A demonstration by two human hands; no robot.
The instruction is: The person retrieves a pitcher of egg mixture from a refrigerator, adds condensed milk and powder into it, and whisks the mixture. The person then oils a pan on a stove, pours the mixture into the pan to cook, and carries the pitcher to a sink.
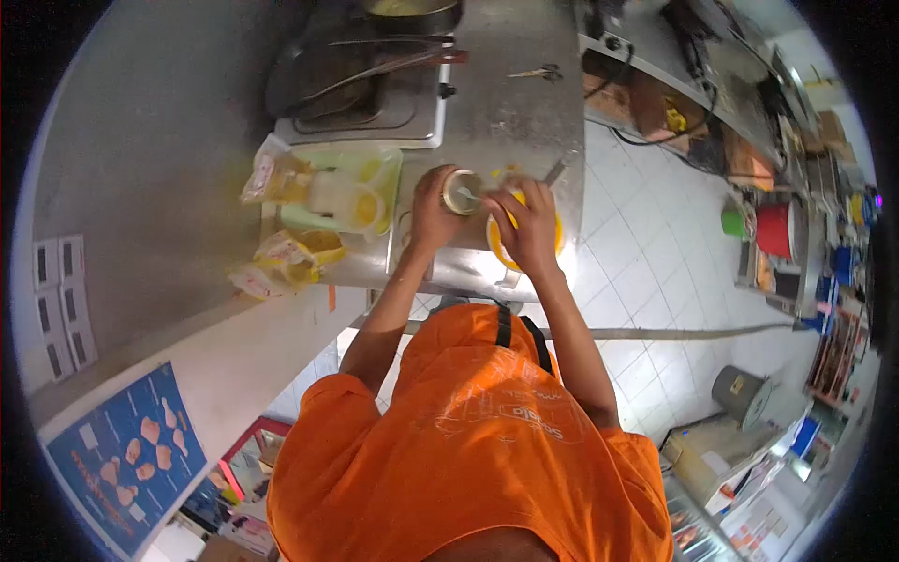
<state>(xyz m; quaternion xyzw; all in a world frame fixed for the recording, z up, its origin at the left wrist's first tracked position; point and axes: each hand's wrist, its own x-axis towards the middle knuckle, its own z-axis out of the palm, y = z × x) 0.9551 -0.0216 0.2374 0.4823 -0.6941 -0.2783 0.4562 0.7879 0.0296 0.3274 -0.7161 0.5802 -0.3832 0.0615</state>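
Jar in the left hand, thin tool at its mouth

Widest first: the steel counter (506, 103) runs under it all, smooth and shiny, so anything wet could well skate on it. On the left, a pale green tray (396, 178), loaded with tubs. On the right, a yellow bowl (559, 230), just below the right hand, likely light and easy to nudge.

Now the hands! The left hand (433, 214) has its fingers wrapped round the side of the jar (451, 190), between tray and bowl, mouth facing up; whether its base touches the counter, I can't tell. Looks rigid, probably modest in weight, breakable if glass, slick if greasy. Best hold: round the wall, clear of the rim.

Smallest last: the right hand (529, 223) pinches a slim utensil (467, 194), maybe a spoon, probably stiff and light. Grip the handle end.
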